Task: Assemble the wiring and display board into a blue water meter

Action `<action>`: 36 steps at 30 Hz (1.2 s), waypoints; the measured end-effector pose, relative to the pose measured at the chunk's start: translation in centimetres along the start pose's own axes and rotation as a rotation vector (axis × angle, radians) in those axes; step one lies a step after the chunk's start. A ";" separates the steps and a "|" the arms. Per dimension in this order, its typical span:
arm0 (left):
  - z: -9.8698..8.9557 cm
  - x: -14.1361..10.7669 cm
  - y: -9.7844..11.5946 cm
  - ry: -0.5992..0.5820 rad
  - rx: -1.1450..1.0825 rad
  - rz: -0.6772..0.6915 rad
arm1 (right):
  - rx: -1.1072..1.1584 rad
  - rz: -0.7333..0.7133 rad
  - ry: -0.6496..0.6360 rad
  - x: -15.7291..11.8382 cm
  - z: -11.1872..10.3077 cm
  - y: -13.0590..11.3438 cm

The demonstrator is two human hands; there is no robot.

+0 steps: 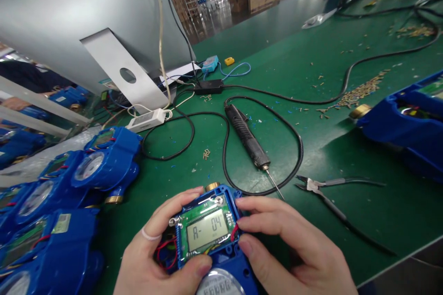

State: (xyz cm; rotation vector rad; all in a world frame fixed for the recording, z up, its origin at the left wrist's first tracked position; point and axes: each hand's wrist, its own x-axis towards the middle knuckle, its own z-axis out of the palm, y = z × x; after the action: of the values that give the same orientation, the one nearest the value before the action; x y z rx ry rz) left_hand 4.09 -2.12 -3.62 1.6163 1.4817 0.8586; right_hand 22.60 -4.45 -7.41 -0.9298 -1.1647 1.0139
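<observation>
Head view of a green workbench (pixel 311 115). The left hand (pixel 152 258) and the right hand (pixel 290 249) are both clasping a blue water meter (pixel 211 235) at the near edge of the bench, just in front of the person. The left thumb is pressing along the lower edge of the opened compartment while its fingers are curling around the far left corner; the right thumb and forefinger are closing on the right edge, beside a red wire. Both sets of fingers are therefore clamped on the housing, not spread. Inside the compartment a green circuit board (pixel 207 228) is carrying a small screen (pixel 207 229) that is reading "R- 04". Judged from the brass fitting (pixel 212 186) showing at its far end, the meter is probably heavy for its size and rigid, with a smooth plastic shell that may be slipping slightly in bare hands; the board, screen and thin red wires (pixel 165 251) are looking fragile. The safest grip is likely the blue outer walls, as both hands are doing now, keeping fingertips off the screen and the wiring. Just beyond the meter an electric screwdriver (pixel 246 136) is lying with its tip pointing toward the hands, its black cable looping around it. A pair of pliers (pixel 327 196) is resting to the right. More blue meters (pixel 62 203) are crowding the left side, below the grey back of a monitor (pixel 69 14).
</observation>
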 end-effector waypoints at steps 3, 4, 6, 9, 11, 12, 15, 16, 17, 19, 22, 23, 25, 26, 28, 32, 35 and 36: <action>0.0 0.0 0.0 -0.010 -0.005 -0.017 | -0.024 0.019 0.010 -0.2 -0.1 -0.2; -0.1 0.0 -0.1 -0.012 -0.011 -0.022 | -0.018 0.026 0.009 -0.3 -0.1 -0.2; 0.0 -0.1 -0.2 -0.008 -0.024 -0.021 | -0.002 0.040 0.000 -0.5 -0.1 -0.1; 0.0 0.0 -0.3 0.031 -0.040 0.004 | -0.047 0.031 0.010 -0.5 0.0 -0.2; 0.1 0.0 -0.2 0.061 -0.041 0.004 | -0.140 -0.006 0.041 -0.3 0.1 -0.4; 0.1 0.0 -0.2 0.068 -0.043 -0.003 | -0.194 -0.033 0.052 -0.2 0.2 -0.4; 0.2 0.1 0.0 0.088 -0.068 -0.023 | -0.317 -0.126 0.063 0.0 0.3 -0.5; 0.2 0.1 0.1 0.092 -0.082 -0.028 | -0.347 -0.158 0.060 0.0 0.4 -0.4; 0.2 0.1 0.1 0.094 -0.095 -0.030 | -0.373 -0.189 0.058 0.0 0.4 -0.3; 0.2 0.1 0.2 0.089 -0.100 -0.026 | -0.421 -0.247 0.055 -0.1 0.3 -0.2; 0.3 0.0 0.3 0.076 -0.082 -0.025 | -0.483 -0.329 0.043 -0.1 0.1 0.0; 0.3 0.0 0.3 0.071 -0.073 -0.032 | -0.499 -0.357 0.030 -0.1 0.0 0.0; 0.2 0.0 0.5 0.053 -0.037 -0.042 | -0.524 -0.423 -0.020 0.2 -0.2 0.0; 0.1 0.0 0.5 0.039 -0.016 -0.041 | -0.533 -0.460 -0.057 0.3 -0.3 -0.1; 0.0 0.2 0.6 0.004 0.014 -0.033 | -0.538 -0.531 -0.125 0.7 -0.7 -0.3; -0.4 0.6 0.6 -0.060 0.041 -0.015 | -0.530 -0.528 -0.235 1.3 -1.6 -0.7; -0.6 1.0 0.6 -0.111 0.021 0.029 | -0.541 -0.527 -0.309 1.7 -2.3 -0.6; -0.7 1.1 0.6 -0.135 0.015 0.046 | -0.544 -0.532 -0.330 1.8 -2.5 -0.5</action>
State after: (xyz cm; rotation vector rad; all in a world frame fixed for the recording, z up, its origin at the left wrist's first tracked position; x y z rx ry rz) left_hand 3.88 -0.94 -2.76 1.6910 1.3651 0.7502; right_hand 25.33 -2.98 -6.85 -0.8061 -1.9016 0.4224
